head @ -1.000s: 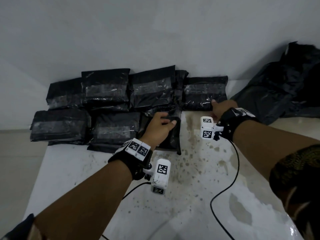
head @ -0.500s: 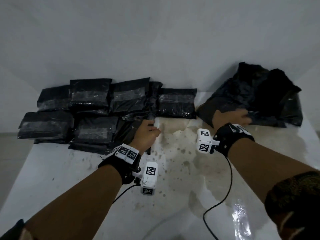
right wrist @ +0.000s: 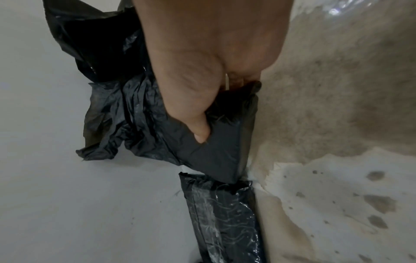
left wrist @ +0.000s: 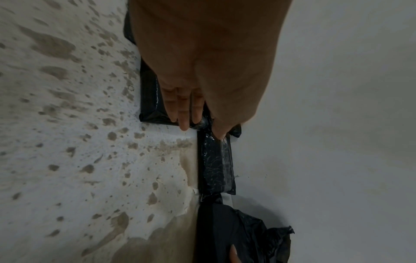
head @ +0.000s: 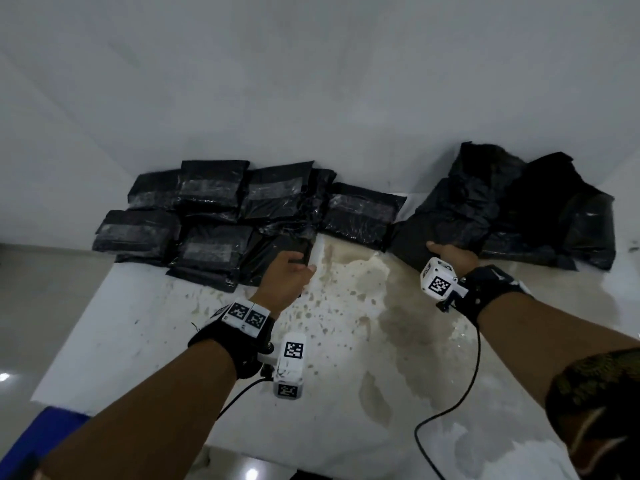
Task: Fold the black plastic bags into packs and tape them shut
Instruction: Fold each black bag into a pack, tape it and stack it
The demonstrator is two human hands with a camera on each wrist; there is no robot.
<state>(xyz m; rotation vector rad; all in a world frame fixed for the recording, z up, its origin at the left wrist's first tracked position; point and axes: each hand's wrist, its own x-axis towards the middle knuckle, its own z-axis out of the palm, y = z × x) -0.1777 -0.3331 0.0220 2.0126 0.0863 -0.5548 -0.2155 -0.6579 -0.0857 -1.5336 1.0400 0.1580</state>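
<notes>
1. Taped packs lie stacked in two rows at the back left of the white table, against the wall, each with a strip of clear tape across its face.
2. My left hand rests at the right end of that stack, fingers straight and laid on the nearest pack, gripping nothing. A second ago it was curled over this pack; since then I have let go, so I judge that pack finished and set in place.
3. Between my hands one more taped pack lies at the back edge, just beside the loose heap.
4. My right hand has left that pack, where it rested a second ago, and moved right to the heap of unfolded black plastic bags. Its thumb presses on top of a flat folded stack of bags at the heap's near corner, and the fingers curl under its edge, so it has a firm hold.
5. To my mind this starts the next pack: the stack must come forward onto the stained middle of the table for folding.
6. As for containers, I see none; whether the rumpled bags behind the stack hold anything I cannot tell. No tape roll is in view.
</notes>
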